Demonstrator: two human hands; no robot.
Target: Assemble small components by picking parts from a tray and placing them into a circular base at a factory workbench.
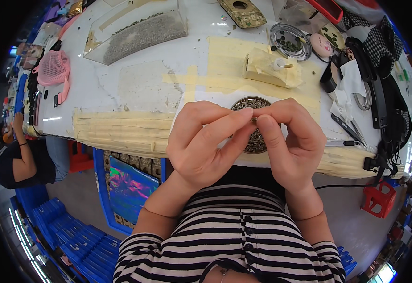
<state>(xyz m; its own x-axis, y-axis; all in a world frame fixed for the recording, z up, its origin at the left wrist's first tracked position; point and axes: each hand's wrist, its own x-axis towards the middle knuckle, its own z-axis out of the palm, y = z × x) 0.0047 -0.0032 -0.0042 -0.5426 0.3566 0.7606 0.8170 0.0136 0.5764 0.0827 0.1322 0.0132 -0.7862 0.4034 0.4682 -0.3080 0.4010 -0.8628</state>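
Striped cloth of the wearer's shirt fills the lower middle, closest to the camera. Beyond it, the left hand and right hand meet over the front of a bench, thumbs and forefingers pinched together on a tiny green bit. Just below them sits a round dish of small grey-brown pieces, on white paper; the hands stand in the way of much of it.

Farther out, past the dish, is a taped block, then a metal tray of dark green pieces with a pink oval beside it. At the far edge lies a mottled object. To the right are tweezers and a heap of black straps; to the left, a clear box of grey grains and a pink mesh item. Down on the floor are a red stool and blue bins; another person sits far left.

The green bit lies between the two hands' fingertips, above the dish. Fingers cover most of it, so its shape is hard to make out. The mottled object is cut off at the top.
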